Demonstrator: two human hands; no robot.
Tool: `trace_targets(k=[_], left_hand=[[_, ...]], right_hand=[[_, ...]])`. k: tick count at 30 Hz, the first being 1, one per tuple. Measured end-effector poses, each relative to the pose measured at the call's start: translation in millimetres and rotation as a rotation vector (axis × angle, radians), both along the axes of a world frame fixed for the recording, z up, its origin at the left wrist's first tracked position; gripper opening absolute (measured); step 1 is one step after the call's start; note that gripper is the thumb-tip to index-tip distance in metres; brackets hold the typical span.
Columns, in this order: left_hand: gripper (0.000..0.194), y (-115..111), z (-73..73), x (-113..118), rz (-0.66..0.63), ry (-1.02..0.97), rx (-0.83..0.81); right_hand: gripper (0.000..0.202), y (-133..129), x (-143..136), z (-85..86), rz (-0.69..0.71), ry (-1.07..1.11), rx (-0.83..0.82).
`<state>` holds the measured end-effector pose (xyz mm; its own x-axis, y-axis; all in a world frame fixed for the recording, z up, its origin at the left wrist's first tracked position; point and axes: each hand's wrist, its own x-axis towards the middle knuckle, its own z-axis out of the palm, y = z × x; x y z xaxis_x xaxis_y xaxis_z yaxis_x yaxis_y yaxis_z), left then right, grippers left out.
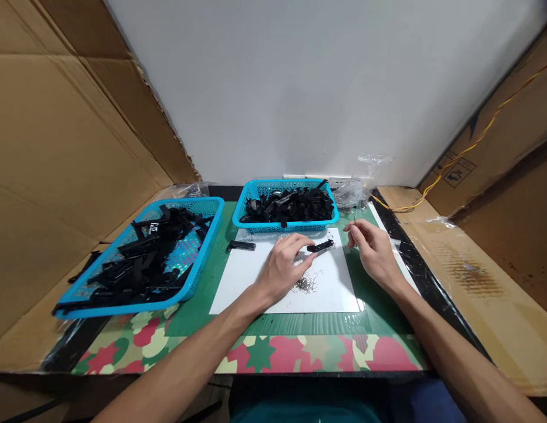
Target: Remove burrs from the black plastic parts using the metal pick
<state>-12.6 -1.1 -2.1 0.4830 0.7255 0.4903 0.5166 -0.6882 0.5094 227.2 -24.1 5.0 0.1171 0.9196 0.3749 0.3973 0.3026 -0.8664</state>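
Note:
Between the thumb and fingers of my left hand (282, 264) is a slim black plastic part (321, 246), held above a white sheet (242, 282). My right hand (372, 249) is to the right of the sheet, its thumb and fingers pinched on a thin, dark, pin-like piece (355, 221) too small to name. Below the held part lies a loose pile of tiny metal pieces (306, 284). Another black plastic part (241, 245) rests at the sheet's upper left edge, apart from both hands.
A blue basket (286, 225) of black parts stands behind the sheet; a larger blue basket (205, 252) with more stands at left. Clear plastic bags (350, 194) lie at the back. Cardboard walls (57, 147) flank the table, and a yellow cable (476, 141) hangs at right.

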Motion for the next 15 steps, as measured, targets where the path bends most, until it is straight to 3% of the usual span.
trace_targets(k=[5,9,12,15], left_hand=[[0.017,-2,-1.4,-2,-0.017,-0.051,0.006],[0.02,-7,1.4,-4,-0.064,-0.202,0.15],[0.019,-1,16.3,-5,-0.008,-0.284,0.329],[0.015,20,43.8,-13,0.181,-0.255,0.399]], right_hand=[[0.027,8,11,-6.0,-0.052,-0.116,-0.041],[0.026,9,8,-10.2,-0.056,-0.243,-0.048],[0.025,8,5,-13.6,-0.038,-0.327,-0.008],[0.025,9,3,-16.1,-0.014,-0.369,0.016]])
